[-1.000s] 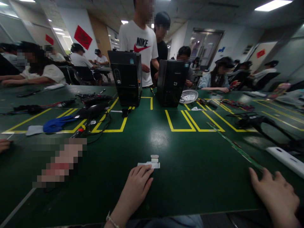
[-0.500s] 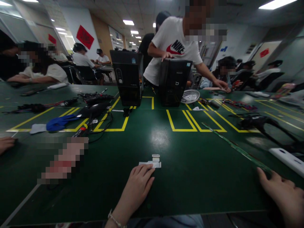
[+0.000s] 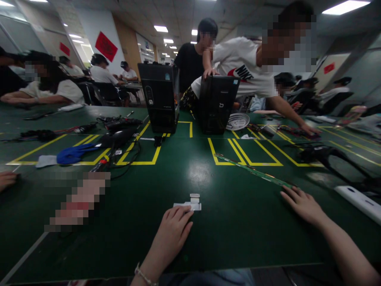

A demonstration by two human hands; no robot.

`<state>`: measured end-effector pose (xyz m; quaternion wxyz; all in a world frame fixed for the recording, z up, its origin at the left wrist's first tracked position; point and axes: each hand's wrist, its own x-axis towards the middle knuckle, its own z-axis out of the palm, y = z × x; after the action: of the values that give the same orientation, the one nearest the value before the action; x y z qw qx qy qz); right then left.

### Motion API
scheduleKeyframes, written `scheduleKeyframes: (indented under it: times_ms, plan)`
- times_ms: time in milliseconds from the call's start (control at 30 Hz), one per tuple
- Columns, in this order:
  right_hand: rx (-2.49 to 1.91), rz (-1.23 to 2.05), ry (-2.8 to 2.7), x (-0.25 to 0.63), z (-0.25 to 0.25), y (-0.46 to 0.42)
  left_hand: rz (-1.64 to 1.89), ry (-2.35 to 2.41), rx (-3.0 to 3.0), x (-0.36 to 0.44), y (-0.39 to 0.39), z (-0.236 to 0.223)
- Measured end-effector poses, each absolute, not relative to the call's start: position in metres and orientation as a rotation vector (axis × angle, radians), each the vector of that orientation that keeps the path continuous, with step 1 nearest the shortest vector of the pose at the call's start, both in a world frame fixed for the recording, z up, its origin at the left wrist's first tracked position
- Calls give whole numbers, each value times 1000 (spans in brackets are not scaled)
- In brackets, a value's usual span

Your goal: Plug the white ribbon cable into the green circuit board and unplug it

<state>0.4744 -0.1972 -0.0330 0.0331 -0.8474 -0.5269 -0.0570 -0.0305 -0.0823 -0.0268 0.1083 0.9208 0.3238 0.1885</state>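
Observation:
My left hand lies flat on the green table, fingers stretched out, its fingertips touching a small white metal bracket. My right hand rests farther right with its fingers laid on the near end of a long thin green strip, which runs away to the left toward the yellow tape boxes. Nothing is wrapped in either hand.
Two black computer towers stand at the table's middle. A person in a white shirt leans over the right tower, reaching right. A white fan grille, cables, a blue glove and a white bar lie around.
My right hand moved left and forward, swinging the green strip leftward across the table. The person in the white shirt leaned farther over the right tower. My left hand stayed put.

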Motion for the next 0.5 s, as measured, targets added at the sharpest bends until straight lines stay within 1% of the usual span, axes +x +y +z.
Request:
scheduleKeyframes:
  times_ms: [67,167,367,500]
  plan:
    - [-2598,-106,-1703,459,-36,-182,554,952,2707,-31,-82,-26]
    - [-2564,-146,-1749,428,-37,-159,573,944,2713,-31,-83,-26]
    - [-2226,-164,-2072,366,-36,-126,558,957,2714,-31,-83,-27]
    - [-2066,-184,-2173,332,-38,-111,557,951,2705,-32,-82,-27]
